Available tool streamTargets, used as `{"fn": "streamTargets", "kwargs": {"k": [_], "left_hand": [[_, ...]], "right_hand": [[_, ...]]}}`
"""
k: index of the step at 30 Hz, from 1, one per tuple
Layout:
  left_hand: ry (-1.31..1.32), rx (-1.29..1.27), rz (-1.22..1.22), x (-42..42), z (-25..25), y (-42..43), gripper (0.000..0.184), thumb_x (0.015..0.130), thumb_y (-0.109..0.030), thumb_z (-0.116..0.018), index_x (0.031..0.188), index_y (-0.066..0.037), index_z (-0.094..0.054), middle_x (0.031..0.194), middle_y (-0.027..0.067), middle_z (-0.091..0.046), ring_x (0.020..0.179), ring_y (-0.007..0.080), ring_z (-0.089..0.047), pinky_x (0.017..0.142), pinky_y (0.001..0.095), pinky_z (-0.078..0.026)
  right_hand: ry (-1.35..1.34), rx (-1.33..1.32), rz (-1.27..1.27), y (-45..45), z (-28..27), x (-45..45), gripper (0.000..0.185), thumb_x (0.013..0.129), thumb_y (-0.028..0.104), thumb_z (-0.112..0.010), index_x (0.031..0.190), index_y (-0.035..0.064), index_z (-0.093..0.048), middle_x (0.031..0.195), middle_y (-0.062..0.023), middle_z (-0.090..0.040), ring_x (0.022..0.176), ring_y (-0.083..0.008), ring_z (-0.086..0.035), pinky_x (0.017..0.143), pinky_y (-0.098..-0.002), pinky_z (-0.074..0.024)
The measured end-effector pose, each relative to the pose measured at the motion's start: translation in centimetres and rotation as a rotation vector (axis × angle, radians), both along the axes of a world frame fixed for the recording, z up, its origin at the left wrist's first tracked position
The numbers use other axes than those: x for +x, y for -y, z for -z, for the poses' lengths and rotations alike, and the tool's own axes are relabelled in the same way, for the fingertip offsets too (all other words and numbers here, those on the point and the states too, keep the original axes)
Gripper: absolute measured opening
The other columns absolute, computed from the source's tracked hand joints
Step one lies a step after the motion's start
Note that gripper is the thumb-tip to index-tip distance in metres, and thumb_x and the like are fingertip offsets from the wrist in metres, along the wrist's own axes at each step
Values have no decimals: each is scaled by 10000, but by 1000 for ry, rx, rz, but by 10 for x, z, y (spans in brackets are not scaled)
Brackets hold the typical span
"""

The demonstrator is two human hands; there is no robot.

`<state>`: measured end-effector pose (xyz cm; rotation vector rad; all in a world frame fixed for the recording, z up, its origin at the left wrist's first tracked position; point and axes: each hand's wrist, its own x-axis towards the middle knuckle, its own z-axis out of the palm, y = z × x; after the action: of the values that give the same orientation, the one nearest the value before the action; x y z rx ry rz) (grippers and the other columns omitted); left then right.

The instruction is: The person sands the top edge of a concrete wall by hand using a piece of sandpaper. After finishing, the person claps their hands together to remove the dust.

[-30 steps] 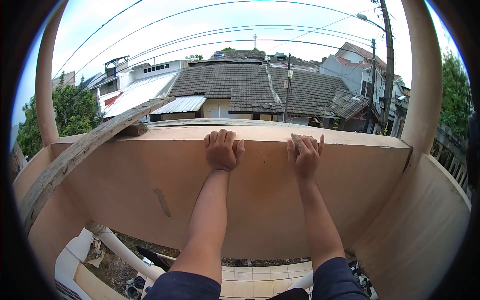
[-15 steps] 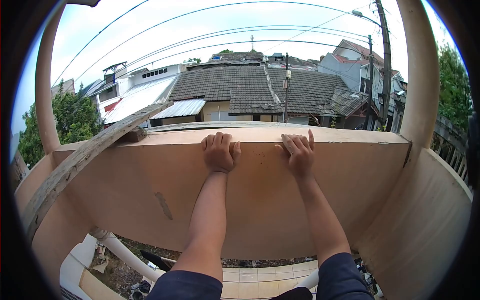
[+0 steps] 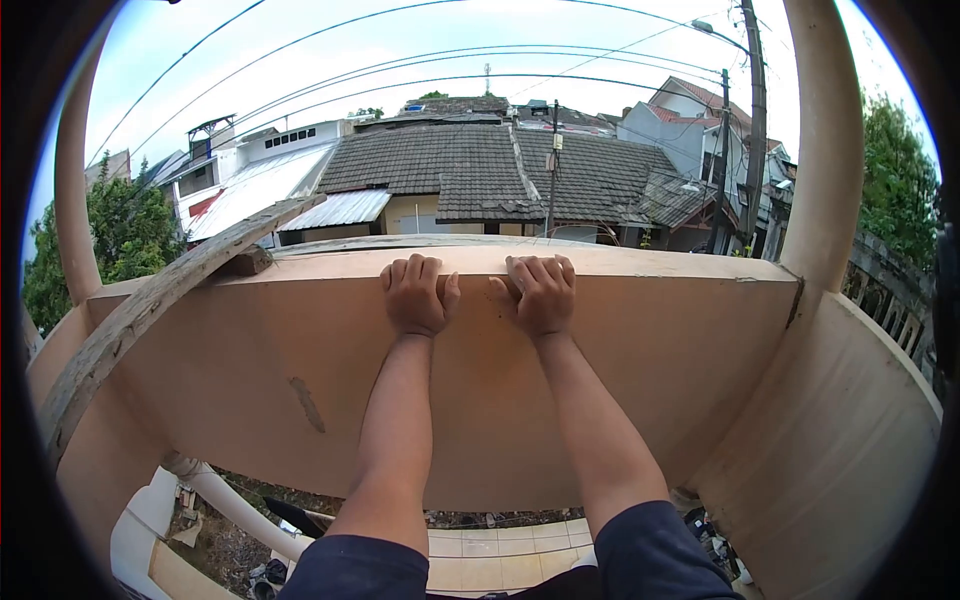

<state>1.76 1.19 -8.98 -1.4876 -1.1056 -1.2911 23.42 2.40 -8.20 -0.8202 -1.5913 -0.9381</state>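
Note:
Both of my hands are at the top edge of a peach-painted parapet wall (image 3: pixel 620 390). My left hand (image 3: pixel 417 297) is hooked over the ledge, its fingers bent on the top surface and its thumb at the near edge. A short gap to the right, my right hand (image 3: pixel 542 297) grips the same ledge, with its fingers curled over the top and the thumb toward the left hand. My forearms reach up along the wall's inner face from dark sleeves.
A weathered wooden plank (image 3: pixel 160 300) slants across the left, with a wood block (image 3: pixel 248 262) under it on the ledge. Columns (image 3: pixel 825 150) rise at both ends. Below lie floor tiles (image 3: pixel 500 558), a white pipe (image 3: pixel 240 508) and debris. Beyond are tiled roofs (image 3: pixel 420 160) and overhead wires.
My right hand has shifted left along the ledge, closer to the left hand, and its raised finger is now down. My left hand keeps its hold. The view has shifted slightly.

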Motion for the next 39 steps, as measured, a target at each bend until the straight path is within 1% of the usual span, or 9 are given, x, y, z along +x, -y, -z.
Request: {"fn": "streamTargets", "kwargs": {"k": [4, 8, 16, 17, 19, 22, 25, 28, 39], "left_hand": [[0, -20, -3, 1, -2, 3, 314, 914, -408, -597, 993, -120, -693, 981, 65, -659, 976, 299, -602, 960, 460, -416], [-7, -8, 3, -1, -4, 2, 318, 917, -410, -594, 999, -120, -694, 981, 66, -658, 978, 298, -603, 960, 461, -417], [-11, -21, 1, -1, -5, 2, 330, 917, -421, -591, 1001, -120, -697, 982, 67, -659, 978, 299, -601, 957, 462, -417], [-6, -14, 9, -1, -6, 2, 328, 915, -419, -595, 998, -119, -697, 983, 67, -660, 979, 300, -601, 958, 463, -417], [6, -21, 11, 2, -1, 4, 326, 913, -418, -598, 995, -118, -697, 984, 67, -660, 979, 301, -601, 958, 465, -416], [7, -18, 10, -1, -4, 3, 327, 907, -419, -602, 994, -118, -699, 982, 67, -662, 979, 300, -601, 959, 466, -418], [4, -15, -7, -1, -2, 0, 328, 903, -420, -604, 994, -120, -701, 982, 67, -662, 982, 299, -602, 961, 464, -420], [2, -29, -2, -1, -2, 0, 337, 902, -429, -606, 997, -120, -702, 989, 69, -660, 985, 299, -601, 964, 462, -421], [-7, -23, 8, -3, -2, 1, 346, 912, -438, -609, 1006, -118, -700, 1008, 67, -663, 994, 293, -596, 976, 460, -419]], "right_hand": [[55, 10, 2, 0, 1, 9, 393, 972, 497, -648, 1107, 150, -774, 1000, 33, -710, 989, -197, -642, 1023, -428, -426], [5, 11, 11, 1, 3, 4, 371, 979, 469, -642, 1118, 151, -772, 1017, 30, -711, 990, -196, -640, 1023, -420, -427], [75, 61, -61, -6, -1, 20, 277, 951, 362, -682, 1109, 151, -766, 980, 34, -726, 933, -189, -644, 995, -429, -435], [76, 59, -67, -3, -1, 15, 277, 951, 362, -682, 1109, 151, -766, 980, 34, -726, 933, -189, -644, 995, -429, -435], [-102, 15, -31, 4, 2, 3, 248, 949, 340, -685, 1072, 151, -786, 962, 33, -738, 934, -191, -646, 1011, -431, -432], [-176, 38, 14, 6, 1, -33, 238, 954, 346, -692, 1046, 155, -800, 942, 35, -744, 935, -191, -648, 1040, -426, -419], [-42, 32, -47, 3, -1, -42, 243, 964, 351, -691, 1076, 162, -795, 963, 42, -750, 952, -179, -654, 1054, -426, -414], [98, 45, -93, 0, -7, -14, 236, 972, 340, -692, 1100, 169, -791, 988, 49, -757, 967, -167, -661, 1049, -425, -418], [19, 43, 24, -10, 1, 103, 240, 959, 335, -687, 1100, 170, -790, 999, 33, -751, 971, -186, -661, 1018, -404, -435]]}}
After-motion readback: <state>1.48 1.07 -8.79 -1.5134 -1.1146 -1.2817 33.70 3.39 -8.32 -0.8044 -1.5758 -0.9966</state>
